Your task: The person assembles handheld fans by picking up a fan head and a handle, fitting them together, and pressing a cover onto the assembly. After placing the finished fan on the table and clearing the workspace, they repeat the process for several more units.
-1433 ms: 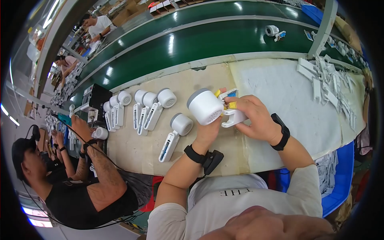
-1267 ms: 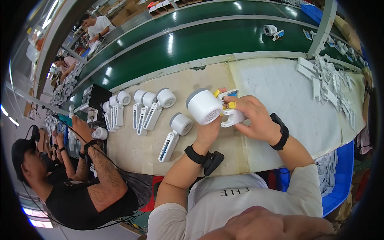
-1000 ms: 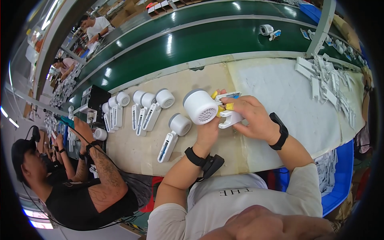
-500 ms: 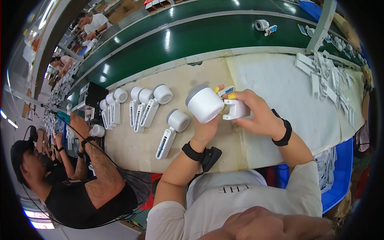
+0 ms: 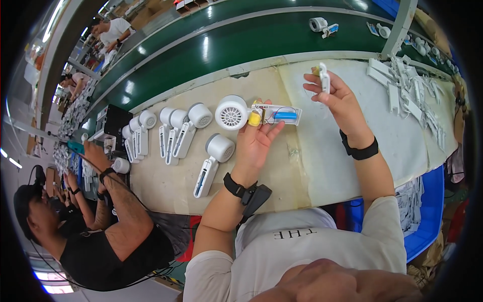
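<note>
My left hand is closed on a white handheld device with a round, slotted grille head. Its handle lies open to the right, showing a blue battery, thin wires and something yellow near the neck. Up and to the right, my right hand pinches a narrow white plastic handle shell, seen nearly edge-on and apart from the device. Just left of my left forearm, a similar white device with a closed handle lies on the table.
Several matching devices stand in groups at the left. White plastic shells are heaped at the right. Behind the table runs a green conveyor belt carrying parts. A blue bin stands at lower right. A co-worker works at left.
My right hand has moved up and right, away from the device, with the handle shell. My left hand has shifted left, and the device has turned, showing its grille and open handle.
</note>
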`<act>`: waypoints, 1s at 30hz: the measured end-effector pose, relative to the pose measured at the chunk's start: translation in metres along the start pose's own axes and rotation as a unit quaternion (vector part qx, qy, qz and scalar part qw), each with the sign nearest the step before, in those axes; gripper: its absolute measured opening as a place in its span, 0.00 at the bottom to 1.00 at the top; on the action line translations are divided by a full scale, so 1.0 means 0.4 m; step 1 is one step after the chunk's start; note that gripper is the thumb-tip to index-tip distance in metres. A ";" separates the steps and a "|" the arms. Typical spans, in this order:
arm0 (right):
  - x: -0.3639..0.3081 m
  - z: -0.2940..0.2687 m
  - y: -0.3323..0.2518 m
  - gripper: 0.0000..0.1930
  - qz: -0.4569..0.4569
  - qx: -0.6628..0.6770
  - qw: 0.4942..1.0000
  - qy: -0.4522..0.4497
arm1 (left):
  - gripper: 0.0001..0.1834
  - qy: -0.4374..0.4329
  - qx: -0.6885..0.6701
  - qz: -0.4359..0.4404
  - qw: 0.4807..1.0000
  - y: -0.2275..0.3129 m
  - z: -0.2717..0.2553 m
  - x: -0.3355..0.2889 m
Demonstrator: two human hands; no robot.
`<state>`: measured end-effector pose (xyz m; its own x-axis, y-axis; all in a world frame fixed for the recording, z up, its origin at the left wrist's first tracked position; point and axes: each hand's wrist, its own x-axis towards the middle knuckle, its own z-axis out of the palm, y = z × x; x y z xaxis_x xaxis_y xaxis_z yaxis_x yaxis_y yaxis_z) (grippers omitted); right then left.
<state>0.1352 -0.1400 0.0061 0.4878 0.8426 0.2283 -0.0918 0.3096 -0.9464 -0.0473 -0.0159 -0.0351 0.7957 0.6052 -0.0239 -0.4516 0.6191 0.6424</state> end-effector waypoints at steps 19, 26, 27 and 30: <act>-0.071 0.129 0.005 0.32 -0.263 -0.569 0.778 -0.044 | 0.24 -0.019 0.034 0.042 0.998 -0.028 0.020 -0.018; -0.077 0.128 0.004 0.32 -0.269 -0.559 0.783 -0.051 | 0.24 -0.047 0.052 0.065 0.995 -0.041 0.031 -0.034; -0.076 0.128 0.005 0.32 -0.273 -0.557 0.783 -0.050 | 0.24 -0.042 0.053 0.062 0.996 -0.040 0.032 -0.036; -0.079 0.133 0.006 0.30 -0.266 -0.557 0.785 -0.056 | 0.25 -0.031 0.059 0.050 0.997 -0.049 0.033 -0.038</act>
<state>0.0735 -0.1423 0.0087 0.1142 0.7778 0.6181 0.9455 0.1058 -0.3079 -0.0452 -0.0437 -0.0372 0.7746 0.6262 0.0889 -0.4812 0.4922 0.7254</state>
